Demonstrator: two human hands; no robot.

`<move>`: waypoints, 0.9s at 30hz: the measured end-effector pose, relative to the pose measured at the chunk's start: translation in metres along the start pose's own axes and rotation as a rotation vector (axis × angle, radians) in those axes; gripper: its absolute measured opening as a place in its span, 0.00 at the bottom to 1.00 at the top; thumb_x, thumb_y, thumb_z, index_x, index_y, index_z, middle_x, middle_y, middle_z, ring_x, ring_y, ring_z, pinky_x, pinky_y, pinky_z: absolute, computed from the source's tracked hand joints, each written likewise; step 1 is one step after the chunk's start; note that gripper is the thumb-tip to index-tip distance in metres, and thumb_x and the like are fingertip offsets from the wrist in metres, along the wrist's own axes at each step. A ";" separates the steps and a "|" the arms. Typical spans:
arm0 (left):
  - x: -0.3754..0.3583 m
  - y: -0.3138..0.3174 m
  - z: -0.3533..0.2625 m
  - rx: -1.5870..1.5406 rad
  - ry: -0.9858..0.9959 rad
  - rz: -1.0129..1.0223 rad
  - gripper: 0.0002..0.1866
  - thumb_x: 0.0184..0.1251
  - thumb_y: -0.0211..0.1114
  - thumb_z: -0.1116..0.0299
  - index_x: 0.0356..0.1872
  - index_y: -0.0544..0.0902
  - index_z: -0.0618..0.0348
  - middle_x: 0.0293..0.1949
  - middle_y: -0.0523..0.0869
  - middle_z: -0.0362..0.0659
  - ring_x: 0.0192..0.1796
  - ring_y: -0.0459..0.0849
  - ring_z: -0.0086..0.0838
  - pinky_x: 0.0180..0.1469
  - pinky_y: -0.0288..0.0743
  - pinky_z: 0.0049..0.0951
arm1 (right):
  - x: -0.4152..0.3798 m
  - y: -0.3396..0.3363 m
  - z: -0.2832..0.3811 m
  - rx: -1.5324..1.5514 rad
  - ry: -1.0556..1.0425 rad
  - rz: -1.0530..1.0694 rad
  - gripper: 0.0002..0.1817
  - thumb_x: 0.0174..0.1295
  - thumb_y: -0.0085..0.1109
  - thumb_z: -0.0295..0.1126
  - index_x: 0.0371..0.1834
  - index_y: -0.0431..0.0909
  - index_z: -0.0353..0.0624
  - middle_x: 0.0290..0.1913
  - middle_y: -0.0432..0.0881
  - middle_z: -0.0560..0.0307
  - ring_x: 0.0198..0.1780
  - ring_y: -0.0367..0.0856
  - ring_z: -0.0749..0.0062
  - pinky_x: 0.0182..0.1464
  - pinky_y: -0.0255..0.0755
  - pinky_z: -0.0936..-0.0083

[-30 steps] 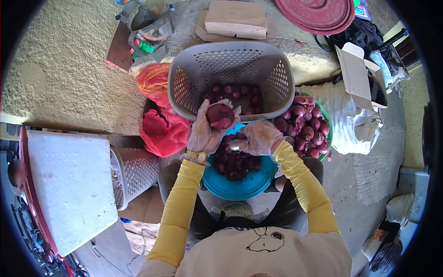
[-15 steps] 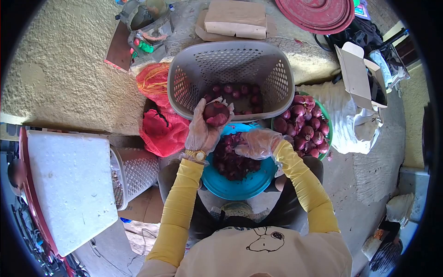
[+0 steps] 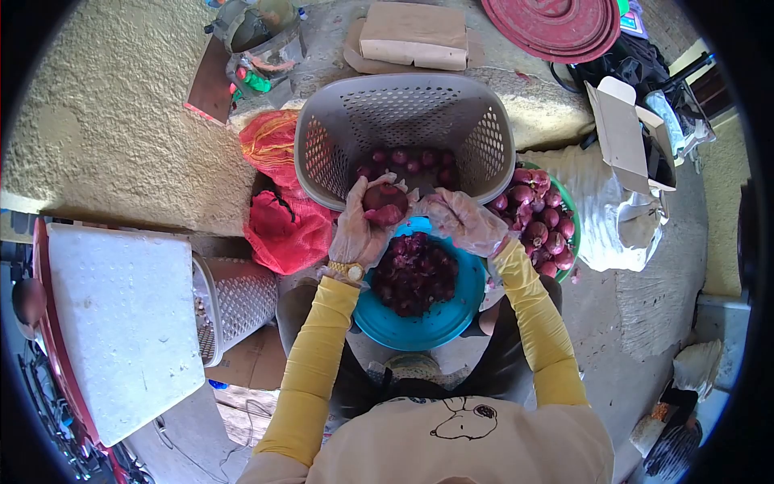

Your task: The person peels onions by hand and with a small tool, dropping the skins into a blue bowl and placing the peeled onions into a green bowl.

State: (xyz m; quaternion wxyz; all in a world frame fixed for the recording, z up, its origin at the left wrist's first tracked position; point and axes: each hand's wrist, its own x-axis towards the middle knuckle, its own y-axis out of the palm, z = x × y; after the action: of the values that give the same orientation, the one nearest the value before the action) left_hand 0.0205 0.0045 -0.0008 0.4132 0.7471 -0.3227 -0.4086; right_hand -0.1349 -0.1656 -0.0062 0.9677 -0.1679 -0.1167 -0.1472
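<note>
A large red onion (image 3: 385,203) rests in my left hand (image 3: 359,230), which wears a clear plastic glove and has its fingers wrapped round it. My gloved right hand (image 3: 468,224) is just to the right of the onion, fingers curled together; whatever they may hold is hidden. Below both hands stands a blue basin (image 3: 403,332) with a dark red heap of onion skins (image 3: 413,278) inside. A grey plastic basket (image 3: 403,83) in front of me holds several smaller-looking red onions (image 3: 414,165) at its bottom.
To the right, a green-rimmed bowl (image 3: 575,216) is full of red onions beside a white sack (image 3: 601,222). A red mesh bag (image 3: 286,234) lies left of the basket. Further left are a white foam board (image 3: 125,323) and another basket (image 3: 242,298).
My right hand has risen from over the skins in the blue basin to beside the onion, its fingers now curled. The left hand still holds the onion, shifted slightly.
</note>
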 end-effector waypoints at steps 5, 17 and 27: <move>0.009 -0.016 0.009 0.062 0.016 -0.029 0.26 0.86 0.53 0.51 0.66 0.77 0.67 0.60 0.84 0.57 0.62 0.84 0.50 0.64 0.84 0.52 | 0.022 -0.004 0.038 -0.344 0.184 0.098 0.27 0.71 0.68 0.55 0.48 0.84 0.37 0.37 0.89 0.44 0.39 0.87 0.45 0.46 0.80 0.57; 0.007 -0.017 0.026 0.647 0.164 0.073 0.28 0.89 0.47 0.50 0.68 0.76 0.66 0.61 0.83 0.53 0.59 0.87 0.45 0.63 0.85 0.40 | 0.019 0.004 0.030 -0.559 0.348 0.124 0.44 0.48 0.73 0.77 0.40 0.86 0.40 0.33 0.88 0.44 0.38 0.88 0.44 0.44 0.80 0.57; 0.001 -0.004 0.024 0.479 0.127 0.067 0.27 0.89 0.47 0.50 0.68 0.76 0.64 0.61 0.84 0.50 0.52 0.86 0.34 0.59 0.81 0.30 | 0.017 0.007 0.025 -0.498 0.384 0.102 0.42 0.51 0.70 0.77 0.38 0.87 0.41 0.31 0.87 0.41 0.38 0.89 0.43 0.44 0.81 0.56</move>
State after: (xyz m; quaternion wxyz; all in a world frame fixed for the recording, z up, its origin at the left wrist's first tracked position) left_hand 0.0004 -0.0035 -0.0123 0.2570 0.8368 -0.4082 -0.2591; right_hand -0.1208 -0.1545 0.0191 0.9073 -0.3744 0.1165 -0.1516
